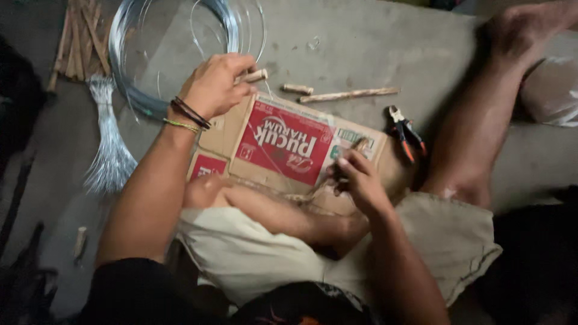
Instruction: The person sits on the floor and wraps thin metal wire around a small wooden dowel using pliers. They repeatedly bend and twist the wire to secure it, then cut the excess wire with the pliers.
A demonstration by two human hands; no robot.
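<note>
My left hand [215,84] reaches forward and grips a short wooden stick [257,75] just beyond the far edge of a flattened red and brown cardboard box [283,141]. A thin wire runs from that stick toward my lap. My right hand [358,177] is closed on another wooden stick [355,147] over the box's near right corner, close to my bent knee. I sit on the grey floor with legs folded, in pale shorts.
A large coil of silvery wire [180,48] lies behind my left hand. A bundle of cut wires [108,150] and a pile of sticks [81,36] lie at the left. Two loose sticks [346,94] and orange-handled pliers [406,133] lie right of the box.
</note>
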